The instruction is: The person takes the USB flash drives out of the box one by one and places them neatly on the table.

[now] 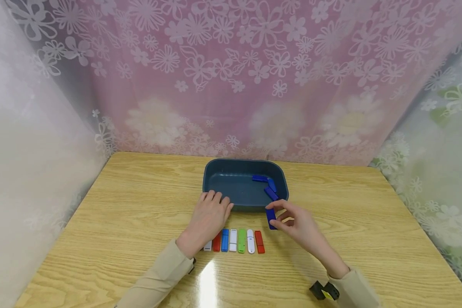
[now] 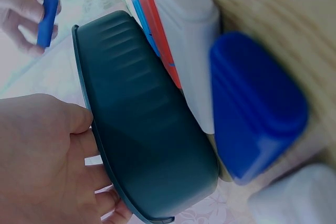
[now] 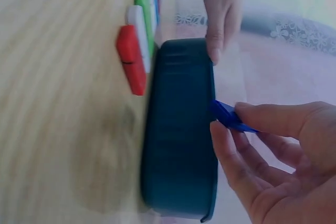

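Note:
Between thumb and fingers my right hand (image 1: 298,222) pinches a dark blue USB flash drive (image 1: 271,218), close to the near right corner of a dark teal plastic basin (image 1: 246,208). My left hand (image 1: 208,216) rests on the basin's near rim at the left, fingers relaxed over the edge. Inside the basin, toward the right end, lie several blue flash drives (image 1: 271,193). In front of it stretches a row of flash drives: red (image 1: 259,242), white (image 1: 250,241), green (image 1: 241,241) and others. The left forearm hides the row's left end; the left wrist view shows a blue drive (image 2: 257,103) there.
A wood-grain table (image 1: 350,205) carries everything. Behind it hangs a pink floral curtain (image 1: 231,85), with pale floral cloth (image 1: 31,141) at the left and right sides. A dark wrist strap (image 1: 323,291) sits by the right sleeve.

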`<move>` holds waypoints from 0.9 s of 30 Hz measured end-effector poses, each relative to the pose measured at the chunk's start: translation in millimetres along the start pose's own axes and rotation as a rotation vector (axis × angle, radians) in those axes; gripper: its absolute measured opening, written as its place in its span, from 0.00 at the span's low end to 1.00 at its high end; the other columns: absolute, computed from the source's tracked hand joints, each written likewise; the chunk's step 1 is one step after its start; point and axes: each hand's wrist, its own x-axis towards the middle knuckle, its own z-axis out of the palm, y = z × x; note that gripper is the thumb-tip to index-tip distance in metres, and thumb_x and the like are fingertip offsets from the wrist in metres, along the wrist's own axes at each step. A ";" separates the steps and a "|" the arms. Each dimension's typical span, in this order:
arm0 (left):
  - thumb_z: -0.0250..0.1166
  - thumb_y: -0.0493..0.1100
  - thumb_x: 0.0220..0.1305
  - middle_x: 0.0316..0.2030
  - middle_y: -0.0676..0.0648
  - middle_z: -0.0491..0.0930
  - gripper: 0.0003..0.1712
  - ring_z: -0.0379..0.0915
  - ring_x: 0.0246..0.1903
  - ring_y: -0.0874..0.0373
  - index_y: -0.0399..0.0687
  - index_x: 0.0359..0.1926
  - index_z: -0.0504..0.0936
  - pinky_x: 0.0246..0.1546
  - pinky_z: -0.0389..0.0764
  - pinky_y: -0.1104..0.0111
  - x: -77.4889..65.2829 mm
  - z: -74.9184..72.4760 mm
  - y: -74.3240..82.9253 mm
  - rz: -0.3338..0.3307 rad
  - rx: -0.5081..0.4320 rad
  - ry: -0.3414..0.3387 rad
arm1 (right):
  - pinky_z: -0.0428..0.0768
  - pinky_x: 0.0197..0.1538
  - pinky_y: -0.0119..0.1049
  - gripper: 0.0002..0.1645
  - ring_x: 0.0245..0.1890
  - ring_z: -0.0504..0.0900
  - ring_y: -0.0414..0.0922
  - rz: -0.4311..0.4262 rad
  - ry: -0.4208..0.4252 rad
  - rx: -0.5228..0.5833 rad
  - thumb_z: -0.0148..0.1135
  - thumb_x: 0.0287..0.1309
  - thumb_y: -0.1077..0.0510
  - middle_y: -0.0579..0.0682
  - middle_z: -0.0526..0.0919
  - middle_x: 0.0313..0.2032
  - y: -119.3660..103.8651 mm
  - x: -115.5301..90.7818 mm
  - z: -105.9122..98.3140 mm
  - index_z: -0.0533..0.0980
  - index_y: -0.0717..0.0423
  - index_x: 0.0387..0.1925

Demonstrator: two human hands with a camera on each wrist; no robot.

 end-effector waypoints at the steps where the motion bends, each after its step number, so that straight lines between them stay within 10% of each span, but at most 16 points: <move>1: 0.57 0.49 0.77 0.32 0.46 0.78 0.14 0.73 0.39 0.46 0.46 0.38 0.82 0.46 0.73 0.59 0.0 0.0 -0.1 -0.001 0.000 -0.002 | 0.84 0.38 0.32 0.20 0.34 0.84 0.39 0.001 -0.015 -0.011 0.71 0.58 0.68 0.51 0.84 0.45 1.1 -1.3 1.2 0.80 0.50 0.51; 14: 0.57 0.49 0.77 0.32 0.46 0.78 0.15 0.73 0.40 0.47 0.46 0.39 0.82 0.47 0.73 0.59 -0.2 -2.0 0.6 -0.005 -0.002 -0.026 | 0.78 0.29 0.29 0.18 0.29 0.80 0.35 0.075 -0.255 -0.071 0.72 0.58 0.63 0.52 0.83 0.41 15.3 -10.6 15.8 0.80 0.59 0.50; 27: 0.58 0.49 0.76 0.31 0.47 0.78 0.14 0.73 0.39 0.48 0.46 0.38 0.83 0.46 0.73 0.59 -0.1 1.6 -0.4 0.003 0.010 -0.001 | 0.77 0.32 0.29 0.16 0.30 0.80 0.35 0.086 -0.215 -0.123 0.74 0.55 0.65 0.54 0.80 0.44 13.6 -12.6 19.7 0.82 0.61 0.47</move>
